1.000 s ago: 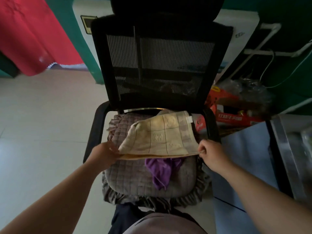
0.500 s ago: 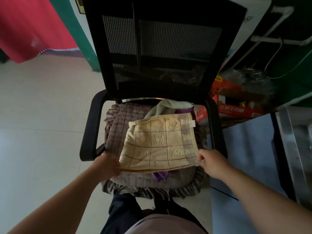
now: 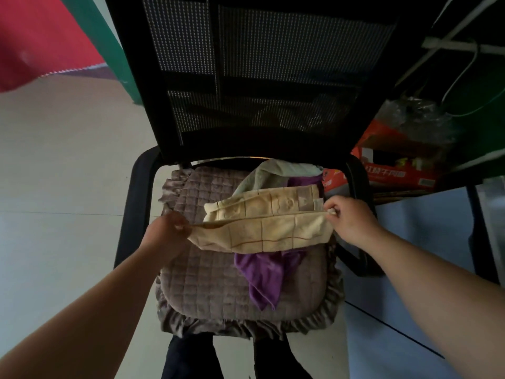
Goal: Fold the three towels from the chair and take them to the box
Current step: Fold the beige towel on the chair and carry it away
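Note:
A cream checked towel (image 3: 262, 228) is stretched between my hands above the seat of a black mesh chair (image 3: 246, 77). My left hand (image 3: 166, 233) pinches its left end and my right hand (image 3: 349, 217) pinches its right end. Its near half hangs down over the fold line and its far half lies back on the pile. Under it a purple towel (image 3: 262, 274) lies crumpled on the grey quilted seat cushion (image 3: 207, 283). A pale grey-green towel (image 3: 270, 173) sits bunched at the back of the seat.
A light blue surface (image 3: 410, 269) runs along the right of the chair. Behind the right armrest (image 3: 358, 192) stands a red cardboard box (image 3: 393, 170) with clutter and plastic wrap. A red cloth (image 3: 35, 36) hangs at the far left above pale floor tiles (image 3: 54, 187).
Both hands lifted the cream towel's near edge and carried it away from me, so the towel now folds over itself. The purple towel below is uncovered. The camera has moved closer.

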